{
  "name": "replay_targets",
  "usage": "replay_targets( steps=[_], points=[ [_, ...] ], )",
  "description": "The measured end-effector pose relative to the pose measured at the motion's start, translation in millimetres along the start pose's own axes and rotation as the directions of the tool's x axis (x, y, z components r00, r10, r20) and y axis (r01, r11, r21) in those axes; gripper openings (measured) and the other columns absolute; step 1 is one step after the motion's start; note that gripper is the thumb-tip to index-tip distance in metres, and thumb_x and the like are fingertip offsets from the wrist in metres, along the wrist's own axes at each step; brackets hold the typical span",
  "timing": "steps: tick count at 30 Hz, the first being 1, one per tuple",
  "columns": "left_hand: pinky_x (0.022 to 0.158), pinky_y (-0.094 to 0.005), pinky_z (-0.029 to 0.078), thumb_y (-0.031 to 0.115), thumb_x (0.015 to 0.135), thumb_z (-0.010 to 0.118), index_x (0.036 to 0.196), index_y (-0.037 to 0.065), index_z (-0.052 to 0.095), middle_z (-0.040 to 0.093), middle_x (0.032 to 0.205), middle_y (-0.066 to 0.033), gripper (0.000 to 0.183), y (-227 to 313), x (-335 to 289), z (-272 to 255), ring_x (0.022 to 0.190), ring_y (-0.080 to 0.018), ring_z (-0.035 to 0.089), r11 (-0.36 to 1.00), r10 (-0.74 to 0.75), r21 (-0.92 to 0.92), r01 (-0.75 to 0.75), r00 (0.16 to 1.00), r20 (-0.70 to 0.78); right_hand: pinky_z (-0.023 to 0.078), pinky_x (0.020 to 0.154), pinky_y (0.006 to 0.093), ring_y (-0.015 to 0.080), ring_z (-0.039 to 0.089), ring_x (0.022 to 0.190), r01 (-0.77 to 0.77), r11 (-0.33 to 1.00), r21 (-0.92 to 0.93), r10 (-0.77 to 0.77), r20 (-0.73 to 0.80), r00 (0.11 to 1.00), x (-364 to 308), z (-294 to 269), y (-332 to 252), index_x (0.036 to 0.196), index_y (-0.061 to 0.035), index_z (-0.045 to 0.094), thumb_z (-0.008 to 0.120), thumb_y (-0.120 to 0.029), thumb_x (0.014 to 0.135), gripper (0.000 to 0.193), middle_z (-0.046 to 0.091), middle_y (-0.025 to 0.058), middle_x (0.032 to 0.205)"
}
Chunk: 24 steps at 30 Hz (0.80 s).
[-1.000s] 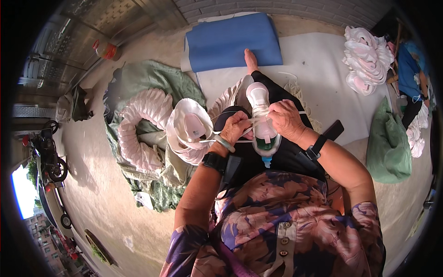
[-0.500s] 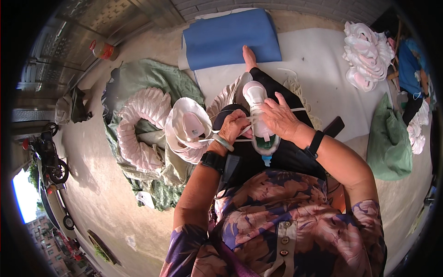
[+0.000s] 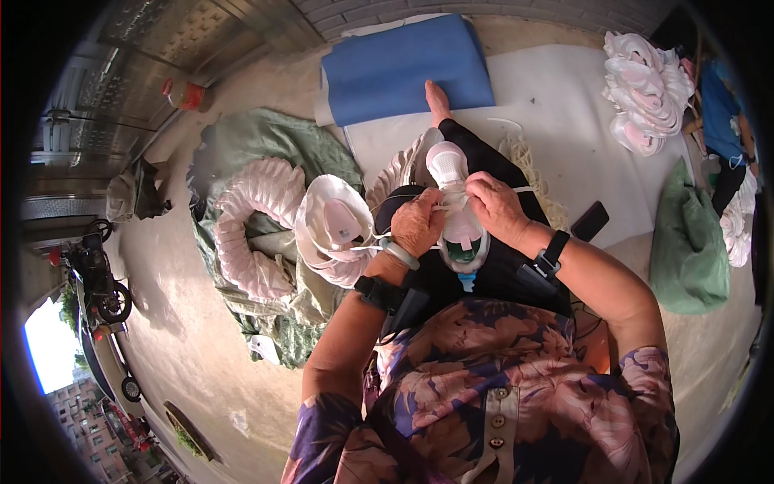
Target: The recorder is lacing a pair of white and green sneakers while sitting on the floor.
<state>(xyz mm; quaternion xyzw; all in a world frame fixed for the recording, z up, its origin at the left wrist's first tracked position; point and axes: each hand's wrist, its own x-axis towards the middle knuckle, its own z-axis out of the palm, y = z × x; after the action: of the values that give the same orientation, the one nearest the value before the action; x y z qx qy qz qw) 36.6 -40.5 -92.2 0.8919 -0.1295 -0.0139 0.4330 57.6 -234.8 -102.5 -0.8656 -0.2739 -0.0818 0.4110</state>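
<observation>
A white and pink sneaker upper lies between my thighs, its mesh toe pointing away from me and green lining showing at its opening. My left hand is closed on a white shoelace at the left of the lacing, and a loose length trails left past the wrist. Across from it, my right hand pinches the lace at the right side of the upper, with another end sticking out beyond the hand. The fingertips partly hide the eyelets. Left of my lap, nested uppers stand beside a curved row of stacked uppers.
Green sacking lies under the stacks. Ahead are a folded blue sheet and a white mat. A bundle of laces and a phone lie right of my leg. Farther right are piled uppers and a green sack.
My right hand has drawn in from spread fingers over the upper to a pinch on the lace near the lacing. My left hand has shifted slightly right, closer to it.
</observation>
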Motion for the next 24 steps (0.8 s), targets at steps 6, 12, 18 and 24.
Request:
replay_targets(
  steps=[6,12,18,24],
  points=[
    [0.058,-0.0277,0.045,0.004,0.074,0.057,0.093,0.003,0.055,0.055,0.068,-0.0057,0.019,-5.9,7.7,-3.1,0.061,-0.0139,0.054,0.995,-0.089,-0.044,0.093,0.991,0.1,0.041,0.072,0.0382,0.0247,0.055,0.083,0.124,0.978,-0.17,-0.1,0.139,0.985,4.3,-6.1,-1.6,0.088,-0.0096,0.055,0.058,-0.003,0.07,0.019,0.052,0.0055,0.092],
    [0.06,-0.0253,0.045,0.002,0.074,0.055,0.092,0.002,0.055,0.056,0.072,-0.0029,0.018,-7.7,5.6,1.9,0.066,-0.0095,0.051,0.957,-0.172,-0.213,0.199,0.975,0.138,0.041,0.072,0.0386,0.0259,0.055,0.082,-0.135,0.988,0.078,0.133,0.025,0.991,5.1,4.6,2.5,0.088,-0.0095,0.053,0.056,-0.003,0.072,0.017,0.053,0.0058,0.086],
    [0.064,-0.0262,0.047,0.006,0.074,0.058,0.091,0.003,0.058,0.058,0.077,-0.0083,0.018,10.4,8.9,1.6,0.069,-0.0157,0.057,0.971,-0.205,-0.087,0.224,0.96,0.189,0.044,0.068,0.0349,0.0253,0.055,0.073,-0.368,0.836,0.408,0.397,0.015,0.918,10.1,5.0,1.3,0.093,-0.0037,0.049,0.05,-0.011,0.085,0.011,0.054,0.0107,0.08],
    [0.07,-0.0374,0.049,0.014,0.07,0.063,0.093,0.008,0.063,0.061,0.088,-0.0135,0.024,32.7,14.6,13.5,0.08,-0.0316,0.06,0.972,0.075,0.23,-0.053,0.993,-0.086,0.043,0.067,0.0277,0.0134,0.049,0.071,-0.459,0.686,0.564,0.456,0.158,0.876,17.7,-17.1,-5.4,0.094,-0.0027,0.051,0.05,-0.016,0.089,0.014,0.052,0.0063,0.076]
  ],
)
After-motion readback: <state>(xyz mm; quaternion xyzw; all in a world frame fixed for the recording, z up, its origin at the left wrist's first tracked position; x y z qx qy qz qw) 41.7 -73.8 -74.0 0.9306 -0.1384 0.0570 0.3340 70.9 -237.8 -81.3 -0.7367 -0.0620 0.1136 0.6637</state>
